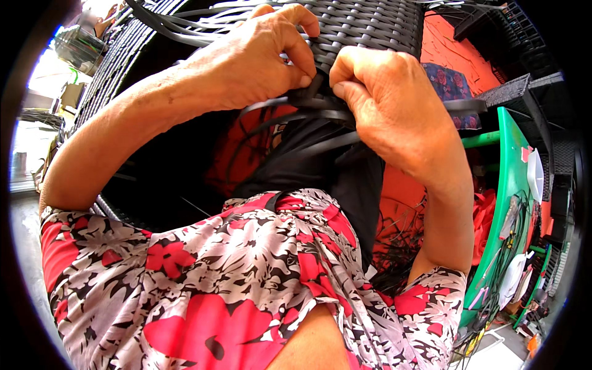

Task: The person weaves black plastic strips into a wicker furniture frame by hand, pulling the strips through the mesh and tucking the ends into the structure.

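Observation:
A dark grey wicker weave (370, 28) of flat strips fills the top middle. My left hand (259, 58) is at its lower edge, thumb and a finger closed on a dark strip there. Beside it, my right hand (398, 102) is curled closed, its thumb against the bent forefinger. A flat grey strip (465, 106) sticks out past the outer side of this hand, and it seems to run through the grip. Several loose strip ends (302, 115) curve below the two hands. My fingers hide the exact spot where the strips meet the weave.
Long loose strips (185, 31) fan out at upper left. A green tabletop (493, 246) with cords and papers stands on the right, near a blue patterned cushion (453, 92). Scraps of strip (398, 253) lie on the red floor (401, 191).

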A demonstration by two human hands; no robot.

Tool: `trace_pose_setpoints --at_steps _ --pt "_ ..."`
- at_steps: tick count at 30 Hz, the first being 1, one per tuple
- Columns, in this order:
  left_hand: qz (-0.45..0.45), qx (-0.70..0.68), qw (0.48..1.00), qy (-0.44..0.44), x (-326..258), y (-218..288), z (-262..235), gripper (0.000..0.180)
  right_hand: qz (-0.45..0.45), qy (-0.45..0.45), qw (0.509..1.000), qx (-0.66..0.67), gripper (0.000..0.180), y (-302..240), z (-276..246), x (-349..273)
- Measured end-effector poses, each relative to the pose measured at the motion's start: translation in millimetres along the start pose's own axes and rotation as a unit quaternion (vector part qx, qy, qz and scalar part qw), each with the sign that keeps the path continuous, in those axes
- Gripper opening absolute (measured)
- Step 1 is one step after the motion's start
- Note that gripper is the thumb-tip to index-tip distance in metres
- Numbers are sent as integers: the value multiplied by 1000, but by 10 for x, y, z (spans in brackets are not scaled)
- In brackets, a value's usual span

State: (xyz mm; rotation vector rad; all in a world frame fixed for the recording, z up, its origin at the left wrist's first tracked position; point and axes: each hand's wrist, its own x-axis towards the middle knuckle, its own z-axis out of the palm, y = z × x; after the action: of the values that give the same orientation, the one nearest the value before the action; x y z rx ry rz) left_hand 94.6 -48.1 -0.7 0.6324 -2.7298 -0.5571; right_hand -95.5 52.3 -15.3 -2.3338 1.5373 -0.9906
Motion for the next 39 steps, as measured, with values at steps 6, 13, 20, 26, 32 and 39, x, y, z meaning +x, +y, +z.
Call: trace_pose_setpoints --at_steps 6,13,20,26,32,39 --pt "-6 42 999 8 10 43 34 6 34 8 998 -57 6 -71 0 -9" --pt "34 93 995 -30 10 25 7 18 65 -4 993 -95 8 -139 22 -19" --pt "26 8 1000 -12 7 -56 7 9 80 3 992 -94 7 -165 28 -47" --pt "8 -91 995 41 -35 -61 -62 5 -6 137 988 -69 8 -221 -2 5" --pt "76 -115 987 80 -174 123 -804 6 59 123 972 193 13 -345 -112 188" --pt "-7 -287 942 175 -397 -126 -382 18 153 37 951 267 12 -374 -141 355"
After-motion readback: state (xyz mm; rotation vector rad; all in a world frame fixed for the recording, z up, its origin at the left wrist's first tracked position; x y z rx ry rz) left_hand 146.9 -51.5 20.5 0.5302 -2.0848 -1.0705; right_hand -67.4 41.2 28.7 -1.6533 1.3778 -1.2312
